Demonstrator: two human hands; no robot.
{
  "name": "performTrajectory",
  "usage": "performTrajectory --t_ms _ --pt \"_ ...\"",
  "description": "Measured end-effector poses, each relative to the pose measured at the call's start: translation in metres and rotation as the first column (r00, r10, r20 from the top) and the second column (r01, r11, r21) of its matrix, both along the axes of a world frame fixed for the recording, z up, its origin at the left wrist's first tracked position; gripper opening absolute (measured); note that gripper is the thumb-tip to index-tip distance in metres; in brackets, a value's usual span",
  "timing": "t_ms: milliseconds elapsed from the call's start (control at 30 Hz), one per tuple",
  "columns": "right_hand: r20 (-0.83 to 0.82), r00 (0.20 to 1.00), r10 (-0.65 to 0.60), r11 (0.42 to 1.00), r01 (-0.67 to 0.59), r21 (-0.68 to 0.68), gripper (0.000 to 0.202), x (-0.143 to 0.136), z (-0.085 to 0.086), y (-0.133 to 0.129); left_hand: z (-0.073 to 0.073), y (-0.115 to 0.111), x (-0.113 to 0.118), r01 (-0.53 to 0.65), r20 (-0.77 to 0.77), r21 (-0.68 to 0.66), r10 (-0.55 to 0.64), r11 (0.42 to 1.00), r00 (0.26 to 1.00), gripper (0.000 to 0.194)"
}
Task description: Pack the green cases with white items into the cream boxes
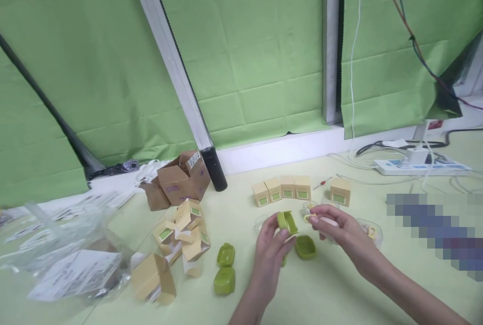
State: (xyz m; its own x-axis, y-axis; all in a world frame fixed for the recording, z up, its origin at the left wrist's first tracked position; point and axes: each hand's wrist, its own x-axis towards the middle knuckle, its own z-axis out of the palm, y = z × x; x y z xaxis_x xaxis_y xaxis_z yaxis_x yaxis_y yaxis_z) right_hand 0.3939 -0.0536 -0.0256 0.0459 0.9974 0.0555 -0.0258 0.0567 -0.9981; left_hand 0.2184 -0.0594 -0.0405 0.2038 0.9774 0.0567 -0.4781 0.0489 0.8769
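L hand (268,253) holds a green case (287,222) btwn thumb & fingers, open hollow side showing, clear of the table (256,310). R hand (337,225) just beside it, thumb & forefinger pinched narrow on a small yellow piece (310,218), too blurry to say what exactly. Green tray (305,247) lies on table just below, btwn the hands; another bit of green pokes out by L hand, mostly hidden. Clear pack w/ yellow ring (372,232) sits behind R wrist, partly covered

To the left of L hand, an opened green box (225,279), its two halves end to end. Behind the hands: row of 4 sm. cartons (288,187) w/ green labels, then a red-handled tool (323,183), then a lone carton (340,191). Further left, pile of opened cartons (190,232), big brown box (184,179) w/ flaps up, black bottle (214,169) tilted-looking next to it, plastic bag (81,264) w/ printed paper. Far R: white power strip (388,166) & cables
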Motion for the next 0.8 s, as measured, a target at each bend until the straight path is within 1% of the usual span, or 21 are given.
performTrajectory --t_ms 133,233,333,400,600,667,800 --pt "0.162 0.985 -0.054 0.993 0.037 0.109 0.025 -0.008 -0.004 -0.003 -0.008 -0.002 0.010 0.066 -0.006 0.013 -0.066 0.998 0.998 0.038" --pt "0.290 0.956 -0.048 0.984 -0.004 0.176 0.018 -0.010 -0.007 -0.004 -0.009 -0.001 0.013 0.108 -0.035 0.022 -0.107 0.994 0.994 0.038" --pt "0.363 0.932 -0.013 0.983 -0.054 0.175 0.014 -0.011 -0.009 -0.005 -0.010 -0.002 0.015 0.085 -0.042 0.007 -0.085 0.996 0.996 0.041" --pt "0.374 0.927 -0.012 0.984 -0.054 0.167 0.014 -0.011 -0.010 -0.005 -0.011 -0.002 0.017 0.067 -0.041 0.003 -0.066 0.998 0.997 0.042" --pt "0.318 0.944 -0.092 0.983 0.035 0.180 0.014 -0.014 -0.012 -0.007 -0.009 -0.005 0.019 0.030 -0.032 -0.004 -0.031 1.000 0.999 0.044" --pt "0.327 0.942 -0.080 0.983 0.019 0.184 0.014 -0.014 -0.010 -0.008 -0.010 -0.005 0.019 0.022 -0.036 -0.011 -0.023 1.000 0.999 0.045" --pt "0.400 0.916 -0.011 0.980 -0.070 0.187 0.014 -0.014 -0.009 -0.008 -0.014 -0.005 0.020 0.005 -0.044 0.012 -0.004 1.000 0.999 0.045"
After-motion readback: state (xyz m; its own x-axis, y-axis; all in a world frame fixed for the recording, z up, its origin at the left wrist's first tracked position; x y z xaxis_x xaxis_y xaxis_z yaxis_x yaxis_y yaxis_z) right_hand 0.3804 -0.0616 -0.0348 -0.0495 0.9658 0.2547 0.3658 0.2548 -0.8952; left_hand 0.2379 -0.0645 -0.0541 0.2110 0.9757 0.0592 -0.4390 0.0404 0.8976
